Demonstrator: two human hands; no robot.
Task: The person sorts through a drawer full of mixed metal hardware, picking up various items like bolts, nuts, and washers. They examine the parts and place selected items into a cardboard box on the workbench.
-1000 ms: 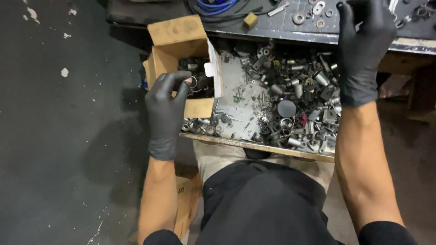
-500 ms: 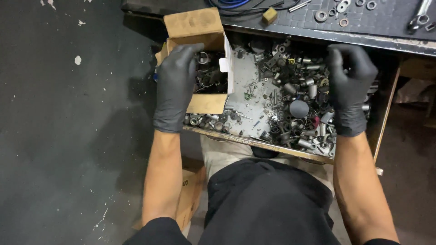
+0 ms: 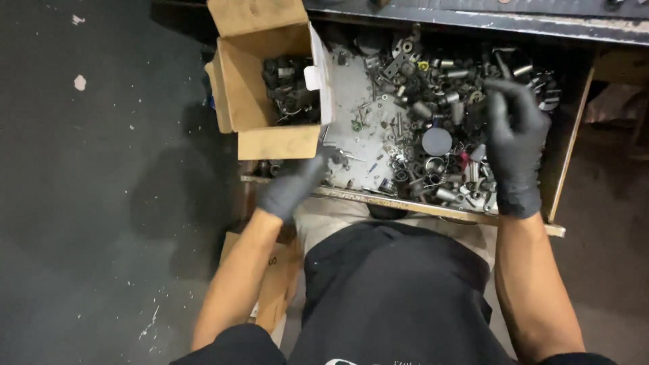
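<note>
Two gloved hands over drawer [image 3: 561,142] at frame centre: left hand [image 3: 292,186] blurred, grip impossible to tell, at front edge below cardboard box [image 3: 238,88]; right hand [image 3: 515,138] fingers spread above metal parts [image 3: 433,101]. Might snag glove on sharp bits.

An open metal drawer [image 3: 405,201] carries a cardboard box [image 3: 260,94] and loose metal parts [image 3: 433,101].

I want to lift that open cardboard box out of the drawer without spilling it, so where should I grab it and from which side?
Probably grip the cardboard box by its two side walls, coming straight down from above with both hands. It stands upright with flaps open and loose metal parts inside, so a level hold low on the walls, not the flaps, looks safest.
</note>
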